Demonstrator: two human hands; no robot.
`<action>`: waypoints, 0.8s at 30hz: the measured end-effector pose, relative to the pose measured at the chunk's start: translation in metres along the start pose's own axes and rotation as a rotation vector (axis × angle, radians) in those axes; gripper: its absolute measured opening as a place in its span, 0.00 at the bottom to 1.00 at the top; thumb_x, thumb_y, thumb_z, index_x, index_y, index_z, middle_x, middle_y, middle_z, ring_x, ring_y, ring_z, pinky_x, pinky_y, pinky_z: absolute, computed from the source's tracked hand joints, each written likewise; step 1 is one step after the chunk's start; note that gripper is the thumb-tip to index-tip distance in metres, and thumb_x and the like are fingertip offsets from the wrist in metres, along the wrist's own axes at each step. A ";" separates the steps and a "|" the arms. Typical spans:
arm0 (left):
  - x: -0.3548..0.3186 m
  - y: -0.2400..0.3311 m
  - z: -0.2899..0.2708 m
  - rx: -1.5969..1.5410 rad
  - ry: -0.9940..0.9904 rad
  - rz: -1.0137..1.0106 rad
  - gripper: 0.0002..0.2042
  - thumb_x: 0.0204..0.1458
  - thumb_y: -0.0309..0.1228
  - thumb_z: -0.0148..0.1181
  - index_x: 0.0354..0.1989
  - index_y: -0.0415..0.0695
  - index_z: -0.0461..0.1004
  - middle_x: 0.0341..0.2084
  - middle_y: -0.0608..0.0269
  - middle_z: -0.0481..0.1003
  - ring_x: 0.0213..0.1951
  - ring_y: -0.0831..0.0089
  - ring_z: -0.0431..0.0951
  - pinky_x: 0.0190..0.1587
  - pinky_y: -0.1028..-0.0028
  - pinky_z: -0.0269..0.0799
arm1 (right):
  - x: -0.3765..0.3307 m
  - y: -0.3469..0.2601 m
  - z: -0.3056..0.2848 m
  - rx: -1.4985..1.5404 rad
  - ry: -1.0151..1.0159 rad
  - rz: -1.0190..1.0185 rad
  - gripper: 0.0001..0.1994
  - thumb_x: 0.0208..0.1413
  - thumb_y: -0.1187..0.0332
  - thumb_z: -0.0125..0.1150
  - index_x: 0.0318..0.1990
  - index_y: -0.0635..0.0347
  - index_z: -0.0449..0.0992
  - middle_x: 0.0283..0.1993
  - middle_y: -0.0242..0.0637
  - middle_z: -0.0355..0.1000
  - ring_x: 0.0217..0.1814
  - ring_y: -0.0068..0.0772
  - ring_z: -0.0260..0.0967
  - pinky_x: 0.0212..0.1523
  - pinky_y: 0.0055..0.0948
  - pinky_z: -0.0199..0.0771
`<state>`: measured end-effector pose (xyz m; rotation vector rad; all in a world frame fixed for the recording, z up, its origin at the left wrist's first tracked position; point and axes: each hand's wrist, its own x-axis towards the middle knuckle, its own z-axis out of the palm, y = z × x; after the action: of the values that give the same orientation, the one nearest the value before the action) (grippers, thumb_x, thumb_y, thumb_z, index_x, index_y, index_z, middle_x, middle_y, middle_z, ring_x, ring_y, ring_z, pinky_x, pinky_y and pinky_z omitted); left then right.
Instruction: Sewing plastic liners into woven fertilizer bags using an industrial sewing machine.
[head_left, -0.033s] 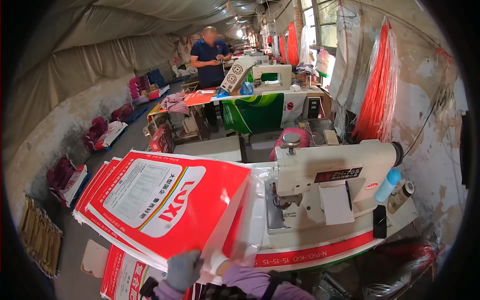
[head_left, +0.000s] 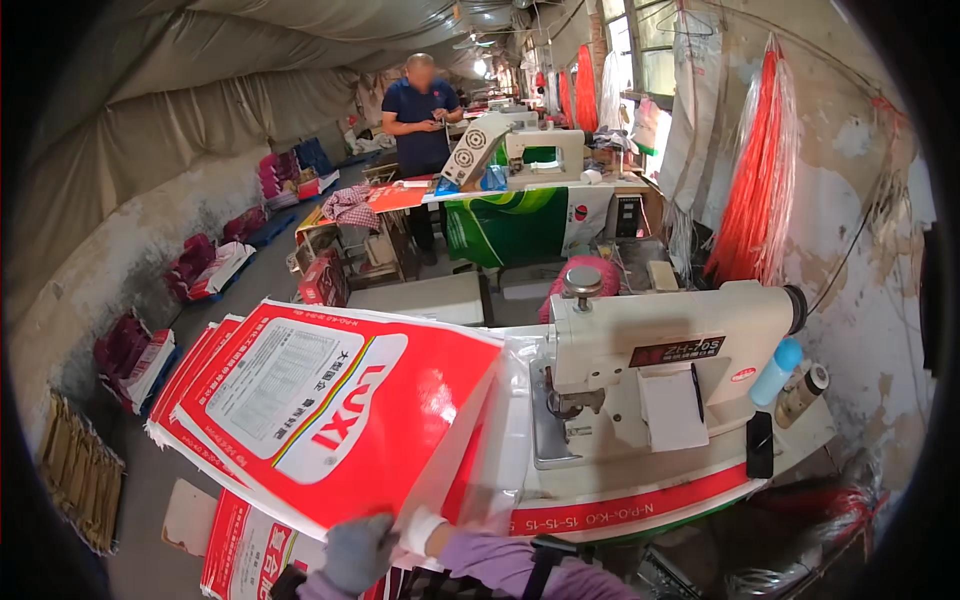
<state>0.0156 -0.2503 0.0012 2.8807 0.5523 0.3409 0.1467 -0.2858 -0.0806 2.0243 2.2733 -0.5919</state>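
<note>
Red and white sheeting fills the near left, and it's the top sack [head_left: 340,415] of a fanned pile, lying left of the pale sewing machine [head_left: 655,340] on the desk [head_left: 610,487]. Now a small change: both hands have slipped a touch toward the person's body, the left hand [head_left: 360,553] in its grey glove, the right hand [head_left: 422,531] in white, and the near edge of the sack seems to have come slightly with them. The far corner by the machine hasn't noticeably budged! So I'd call that a tweak of the hold, with the sack itself essentially where it was.

Look at the grip: grey fingers bent at the near edge, but the thumb is hidden, so whether they pinch it I can't tell. White fingers meet the edge just to the right, close beside the other hand; spread or pressed together, again no telling. A raised fold runs up from there, with clear film [head_left: 510,430] showing between sack and machine. Over by the machine, no change: notepad [head_left: 672,410] against its body, black phone [head_left: 760,445] near the desk's right end, light-blue bottle [head_left: 776,370] behind it. Across the way, a co-worker in dark blue [head_left: 413,115] stands, hands together.
</note>
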 end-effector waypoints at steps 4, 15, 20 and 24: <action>-0.093 -0.024 -0.049 0.183 -0.137 -0.033 0.10 0.50 0.32 0.61 0.38 0.43 0.72 0.20 0.52 0.72 0.22 0.53 0.72 0.25 0.58 0.67 | 0.022 0.123 0.041 -0.161 0.465 0.337 0.10 0.47 0.65 0.55 0.22 0.57 0.80 0.23 0.43 0.75 0.24 0.44 0.72 0.25 0.47 0.70; -0.127 -0.038 -0.076 0.114 0.250 -0.287 0.12 0.32 0.18 0.58 0.30 0.41 0.77 0.14 0.56 0.69 0.19 0.60 0.70 0.23 0.67 0.64 | -0.074 0.111 0.014 0.751 1.807 0.868 0.27 0.43 0.71 0.70 0.54 0.62 0.68 0.43 0.36 0.72 0.54 0.39 0.66 0.54 0.39 0.67; -0.134 -0.054 -0.075 0.041 0.355 -0.315 0.12 0.32 0.17 0.53 0.30 0.38 0.74 0.17 0.58 0.69 0.22 0.64 0.71 0.25 0.70 0.65 | -0.104 0.116 0.005 0.110 1.609 0.636 0.20 0.37 0.71 0.68 0.43 0.61 0.75 0.39 0.34 0.72 0.53 0.46 0.64 0.59 0.49 0.58; -0.129 -0.070 -0.074 -0.004 0.351 -0.385 0.11 0.41 0.30 0.68 0.26 0.41 0.70 0.16 0.58 0.69 0.20 0.60 0.72 0.22 0.68 0.65 | -0.092 0.151 0.029 0.224 1.248 0.402 0.10 0.37 0.73 0.61 0.31 0.56 0.76 0.32 0.36 0.73 0.35 0.44 0.70 0.42 0.41 0.69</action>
<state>-0.1444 -0.2256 0.0319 2.6371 1.1373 0.7823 0.2994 -0.3711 -0.1199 3.4453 2.0182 0.7029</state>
